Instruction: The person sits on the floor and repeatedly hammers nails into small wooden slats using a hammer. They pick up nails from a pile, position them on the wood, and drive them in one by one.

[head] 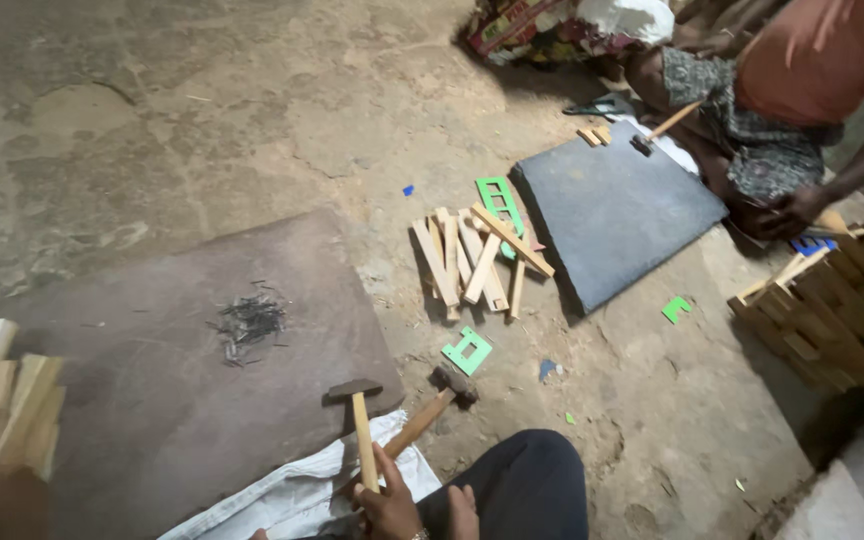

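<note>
My left hand point(387, 500) is shut on the pale wooden handle of a hammer point(360, 425). Its dark head rests on the edge of a brown board point(152, 400). A second hammer point(432, 405) with an orange-brown handle lies beside it on the ground, its head pointing away. Only part of my right hand point(462, 512) shows, lying against my knee in dark trousers point(527, 480). Whether it holds anything is hidden. A small heap of dark nails point(249, 322) lies on the brown board.
A loose pile of wooden sticks point(472, 260) and green plastic templates point(467, 350) lie ahead. Another person point(792, 90) sits at the top right with a hammer point(667, 125) over a dark grey board point(617, 215). Stacked wooden pieces point(832, 310) stand right, with more sticks point(2, 410) left.
</note>
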